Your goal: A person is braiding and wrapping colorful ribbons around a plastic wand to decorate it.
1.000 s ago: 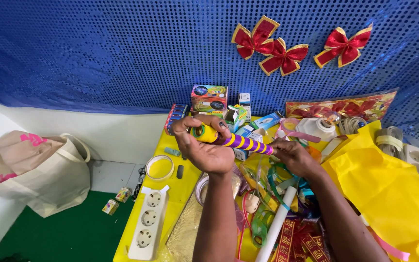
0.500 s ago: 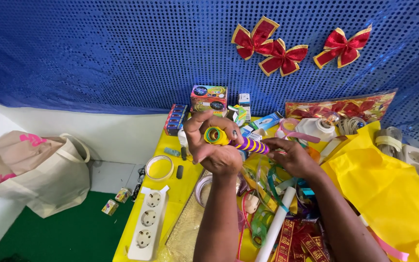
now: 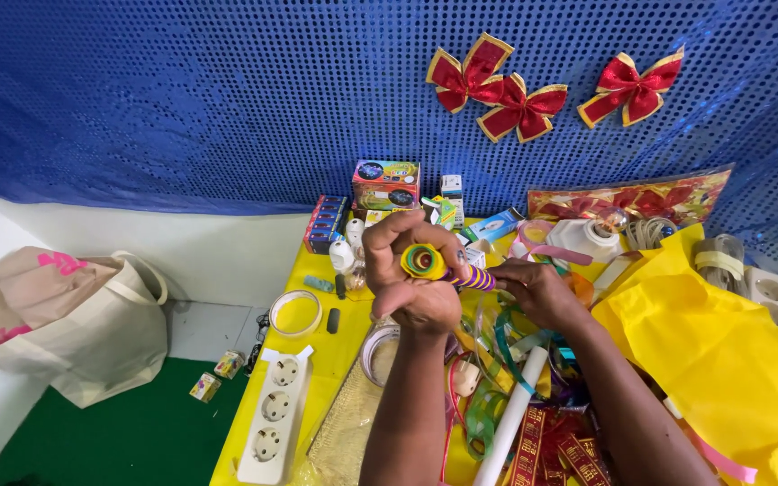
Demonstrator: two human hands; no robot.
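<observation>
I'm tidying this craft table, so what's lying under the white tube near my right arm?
Under the white tube lie green ribbon loops and red-and-gold ribbon strips on the yellow table. Its upper end runs beneath the right hand, so what's there is hidden.

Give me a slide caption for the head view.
Both hands hold a yellow-and-purple striped paper cone above a cluttered yellow table.

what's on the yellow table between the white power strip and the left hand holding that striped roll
In the head view, between the power strip and the left hand lie a clear tape ring and a small dark oblong piece on the yellow table.
</observation>
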